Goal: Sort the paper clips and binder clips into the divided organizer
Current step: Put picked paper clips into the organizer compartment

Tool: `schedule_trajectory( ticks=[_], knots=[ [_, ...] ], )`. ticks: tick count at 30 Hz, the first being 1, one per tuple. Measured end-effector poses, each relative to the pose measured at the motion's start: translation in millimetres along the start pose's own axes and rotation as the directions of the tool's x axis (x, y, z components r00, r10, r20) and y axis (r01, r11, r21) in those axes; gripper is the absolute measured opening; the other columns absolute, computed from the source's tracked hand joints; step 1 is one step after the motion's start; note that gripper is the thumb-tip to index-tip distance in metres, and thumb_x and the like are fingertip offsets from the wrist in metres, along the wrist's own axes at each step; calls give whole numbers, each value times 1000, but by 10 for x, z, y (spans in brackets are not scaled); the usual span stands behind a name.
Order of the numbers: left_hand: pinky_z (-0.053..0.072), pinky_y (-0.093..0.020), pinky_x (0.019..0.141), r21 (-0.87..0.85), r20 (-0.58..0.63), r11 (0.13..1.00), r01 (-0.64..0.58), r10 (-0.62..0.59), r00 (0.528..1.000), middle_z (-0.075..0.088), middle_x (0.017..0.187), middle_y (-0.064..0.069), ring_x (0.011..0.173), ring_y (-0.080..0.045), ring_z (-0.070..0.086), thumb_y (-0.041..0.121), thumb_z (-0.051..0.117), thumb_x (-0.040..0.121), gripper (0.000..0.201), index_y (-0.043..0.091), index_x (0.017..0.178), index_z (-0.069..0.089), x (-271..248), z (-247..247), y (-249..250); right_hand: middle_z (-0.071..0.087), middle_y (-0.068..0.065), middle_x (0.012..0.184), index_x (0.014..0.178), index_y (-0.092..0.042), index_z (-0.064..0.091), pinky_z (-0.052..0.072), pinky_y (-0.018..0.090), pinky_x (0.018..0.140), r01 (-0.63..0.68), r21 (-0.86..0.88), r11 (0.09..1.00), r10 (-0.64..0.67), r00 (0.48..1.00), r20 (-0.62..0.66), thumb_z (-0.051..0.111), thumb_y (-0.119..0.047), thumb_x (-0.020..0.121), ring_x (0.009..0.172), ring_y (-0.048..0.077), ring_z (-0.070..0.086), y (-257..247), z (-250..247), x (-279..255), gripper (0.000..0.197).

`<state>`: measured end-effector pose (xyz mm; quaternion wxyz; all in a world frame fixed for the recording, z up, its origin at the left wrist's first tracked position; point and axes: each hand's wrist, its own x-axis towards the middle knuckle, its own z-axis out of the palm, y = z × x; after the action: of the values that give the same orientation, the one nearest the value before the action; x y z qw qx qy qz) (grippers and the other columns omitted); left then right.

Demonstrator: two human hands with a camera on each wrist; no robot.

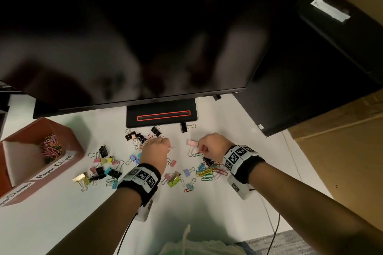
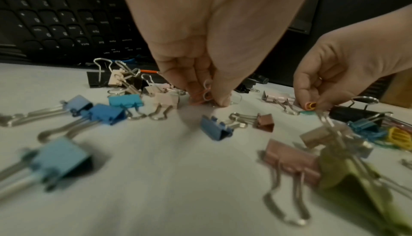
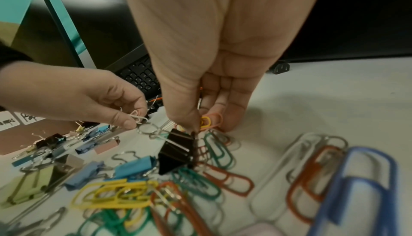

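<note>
Colored binder clips and a pile of paper clips lie scattered on the white desk. The brown divided organizer sits at the left, and its rear compartment holds several paper clips. My left hand pinches a few white and pink paper clips just above the desk. My right hand pinches yellow and orange paper clips beside a pink binder clip. A black binder clip lies just below the right fingers.
A large dark monitor overhangs the desk, with its stand base just behind the clips. A black keyboard lies beyond them. Cardboard boxes stand at the right. Wrist cables trail toward the near edge.
</note>
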<state>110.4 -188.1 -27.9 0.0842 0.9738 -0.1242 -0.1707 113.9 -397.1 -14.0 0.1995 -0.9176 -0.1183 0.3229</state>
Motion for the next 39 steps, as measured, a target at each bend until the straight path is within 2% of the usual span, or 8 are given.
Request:
schedule_trajectory(
  ticks=[4, 9, 13, 21, 25, 34, 37, 39],
  knots=[
    [41, -28, 64, -87, -4, 995, -39, 39, 999, 64, 81, -10, 74, -25, 58, 5, 58, 85, 8, 7, 92, 58, -25, -17, -75, 70, 4, 104, 102, -16, 70, 51, 26, 85, 14, 74, 997, -11, 999, -37, 57, -9, 85, 93, 19, 63, 58, -53, -32, 22],
    [40, -18, 58, -379, -48, 924, 55, -80, 996, 61, 84, -4, 65, -15, 55, 14, 54, 90, 10, 10, 98, 59, -171, -122, -214, 67, 8, 110, 111, -13, 66, 46, 26, 88, 59, 84, 995, -55, 997, -53, 55, -11, 89, 98, 22, 60, -1, -58, -87, 25],
    [45, -27, 68, -464, -95, 881, 95, -156, 983, 65, 83, -5, 72, -19, 57, 16, 58, 88, 11, 13, 98, 60, -280, -193, -343, 62, 12, 117, 113, -11, 65, 43, 29, 92, 46, -14, 999, -46, 998, 39, 53, -13, 92, 106, 27, 57, -147, -3, -33, 25],
    [41, -24, 64, -532, -170, 838, 121, -246, 954, 63, 82, -3, 71, -18, 57, 10, 58, 87, 9, 11, 96, 61, -531, -366, -714, 63, 8, 115, 105, -10, 67, 46, 30, 91, 5, -83, 997, 1, 998, 69, 53, -11, 89, 104, 25, 58, -338, 10, 36, 22],
    [49, -29, 64, -548, -188, 827, 126, -268, 945, 65, 79, -4, 67, -21, 59, 11, 59, 86, 7, 14, 93, 60, -671, -416, -918, 64, 8, 113, 107, -10, 64, 46, 28, 89, -55, -67, 996, 59, 996, 67, 57, -7, 86, 103, 24, 58, -414, 25, 56, 22],
    [42, -18, 63, -612, -270, 789, 53, -271, 924, 63, 85, 1, 80, -12, 57, 11, 60, 86, 9, 12, 95, 60, -1019, -745, -1446, 61, -6, 103, 97, -12, 67, 47, 23, 87, -149, -155, 977, 159, 985, 58, 59, -8, 84, 100, 19, 60, -607, 37, 115, 17],
    [45, -15, 65, -643, -310, 763, 65, -338, 889, 62, 81, 6, 76, -8, 59, 15, 62, 86, 12, 13, 97, 58, -1104, -950, -1795, 67, 1, 99, 94, -14, 67, 43, 21, 79, -107, -154, 982, 109, 994, 1, 61, -16, 85, 93, 18, 61, -899, -101, 145, 11],
    [46, -15, 66, -626, -320, 771, 121, -395, 861, 59, 78, 8, 73, -5, 57, 16, 62, 86, 13, 12, 97, 58, -1146, -1085, -2048, 67, 1, 97, 93, -16, 67, 47, 24, 82, -9, -135, 991, 2, 999, -51, 60, -17, 85, 86, 14, 58, -1264, -193, 224, 10]
  ],
)
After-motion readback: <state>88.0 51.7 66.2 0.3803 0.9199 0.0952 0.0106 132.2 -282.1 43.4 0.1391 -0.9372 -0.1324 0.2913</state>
